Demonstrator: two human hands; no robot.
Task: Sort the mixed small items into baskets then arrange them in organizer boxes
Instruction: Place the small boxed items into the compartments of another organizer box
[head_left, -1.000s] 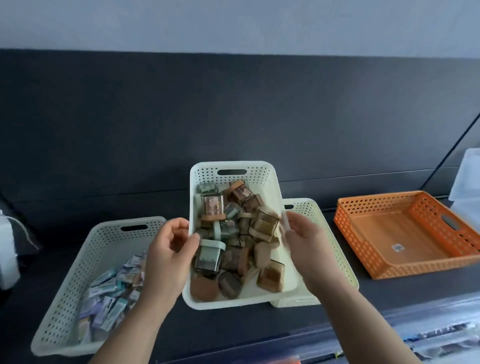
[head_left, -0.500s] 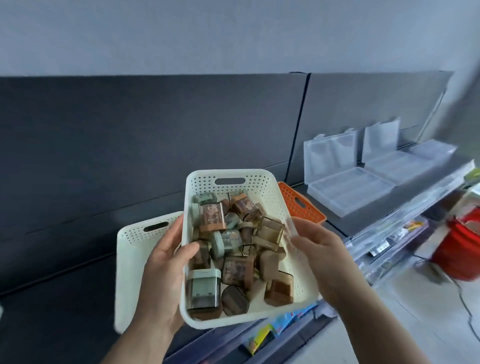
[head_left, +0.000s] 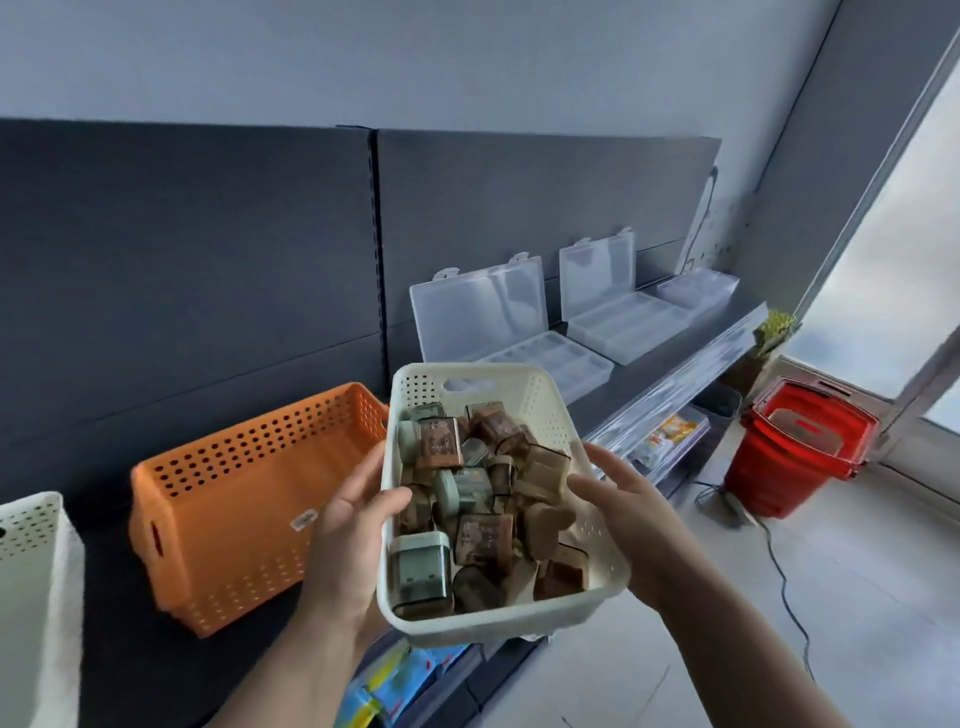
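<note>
- The left hand (head_left: 353, 540) grips the cream basket (head_left: 519, 618) by its left wall, thumb hooked over the rim.
- The right hand (head_left: 623, 514) clasps the right wall, thumb over the rim too.
- The basket hangs in the air off the front edge of the shelf (head_left: 722, 332), heaped with small brown and green items (head_left: 467, 499).
- An orange basket (head_left: 234, 499) sits on the shelf to its left.
- Clear boxes (head_left: 478, 312), lids up, stand toward the shelf's right end.
</note>
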